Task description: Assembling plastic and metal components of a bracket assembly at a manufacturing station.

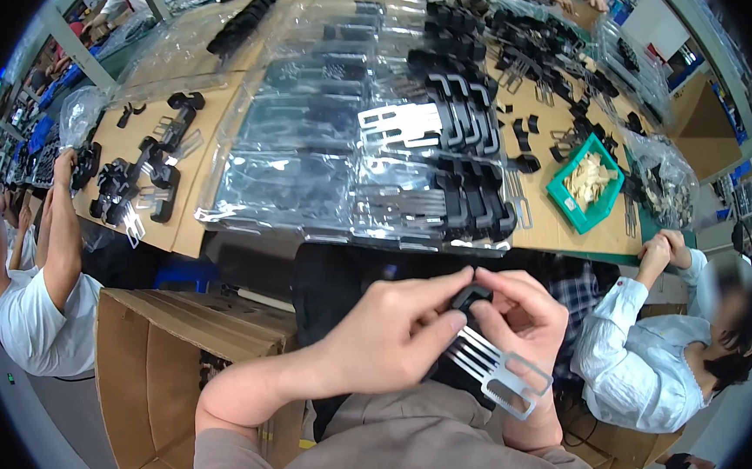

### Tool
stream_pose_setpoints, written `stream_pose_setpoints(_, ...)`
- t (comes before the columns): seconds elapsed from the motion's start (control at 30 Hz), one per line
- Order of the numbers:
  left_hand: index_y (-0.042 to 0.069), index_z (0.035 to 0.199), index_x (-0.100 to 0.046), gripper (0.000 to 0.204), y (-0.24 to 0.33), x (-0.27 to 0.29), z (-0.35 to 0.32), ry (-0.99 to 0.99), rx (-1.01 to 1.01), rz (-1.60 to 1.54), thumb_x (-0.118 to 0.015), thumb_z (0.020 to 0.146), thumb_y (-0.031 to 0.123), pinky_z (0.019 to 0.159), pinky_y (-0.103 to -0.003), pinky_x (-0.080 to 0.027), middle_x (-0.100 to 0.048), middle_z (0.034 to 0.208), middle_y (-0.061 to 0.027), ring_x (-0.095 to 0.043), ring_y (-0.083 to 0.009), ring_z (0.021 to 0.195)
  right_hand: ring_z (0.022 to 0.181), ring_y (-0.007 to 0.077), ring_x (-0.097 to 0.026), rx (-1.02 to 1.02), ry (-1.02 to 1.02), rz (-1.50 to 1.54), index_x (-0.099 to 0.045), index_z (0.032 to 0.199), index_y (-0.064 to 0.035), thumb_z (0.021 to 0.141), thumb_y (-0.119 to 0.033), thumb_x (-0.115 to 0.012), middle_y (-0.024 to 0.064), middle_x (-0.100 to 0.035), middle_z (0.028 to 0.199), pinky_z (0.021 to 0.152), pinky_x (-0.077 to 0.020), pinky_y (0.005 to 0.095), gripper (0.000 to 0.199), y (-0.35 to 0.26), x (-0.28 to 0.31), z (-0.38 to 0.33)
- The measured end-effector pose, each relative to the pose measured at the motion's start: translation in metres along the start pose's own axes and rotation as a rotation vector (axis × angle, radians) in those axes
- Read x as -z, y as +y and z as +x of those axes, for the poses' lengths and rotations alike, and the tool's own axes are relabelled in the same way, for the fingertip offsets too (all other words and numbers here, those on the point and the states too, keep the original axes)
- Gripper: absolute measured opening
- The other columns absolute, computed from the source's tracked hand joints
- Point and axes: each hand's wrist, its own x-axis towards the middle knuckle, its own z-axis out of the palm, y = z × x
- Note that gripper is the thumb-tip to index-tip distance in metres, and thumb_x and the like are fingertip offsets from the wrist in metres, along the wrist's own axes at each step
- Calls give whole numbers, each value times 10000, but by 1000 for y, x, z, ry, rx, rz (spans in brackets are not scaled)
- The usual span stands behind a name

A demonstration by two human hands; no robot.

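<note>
In front of my body I hold a flat slotted metal tool [501, 372] with a black plastic handle [471, 297]. My left hand [391, 327] pinches the black end between thumb and fingers. From the other side my right hand [525, 311] closes on the same end, its thumb next to the slots. The metal part slants down to the right, past my right wrist. Beyond my hands, a clear plastic tray [280, 176] on the table holds rows of similar black-handled tools [474, 197], their metal plates lying to the left.
A green bin [597, 215] of small beige pieces stands to the right of the tray. Loose black-handled tools [158, 176] lie on cardboard at left. An open cardboard box [141, 364] is at my lower left. Co-workers sit on both sides; another works across the table.
</note>
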Motion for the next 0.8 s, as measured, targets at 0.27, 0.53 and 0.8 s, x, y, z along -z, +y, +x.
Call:
stream_pose_setpoints(0.27, -57, 1428, -597, 559, -4, -7, -5, -3, -110, 92, -670, 874, -70, 526, -261, -425, -717, 922, -133, -534, -159, 592, 680, 125, -589, 192, -38, -187, -791, 1013, 46, 719, 148, -755, 110, -727, 899, 611, -477, 214, 313, 1, 11, -1)
stream_pose_setpoints(0.53, -75, 1356, -635, 522, -1, -10, -3, 22, -224, 151, -722, 842, -55, 552, -264, -471, -727, 958, -149, -603, -207, 644, 679, 140, -605, 463, 135, -395, -790, 960, 36, 685, 140, -776, 120, -744, 906, 607, -483, 227, 294, 8, 17, -10)
stream_pose_setpoints(0.8, -51, 1210, -705, 418, -9, -19, 0, 149, -473, 472, -778, 799, -41, 619, -284, -540, -743, 1040, -152, -662, -237, 723, 722, 154, -638, 411, 171, -227, -797, 1002, 17, 667, 132, -778, 133, -758, 943, 627, -493, 235, 355, 7, 21, -20)
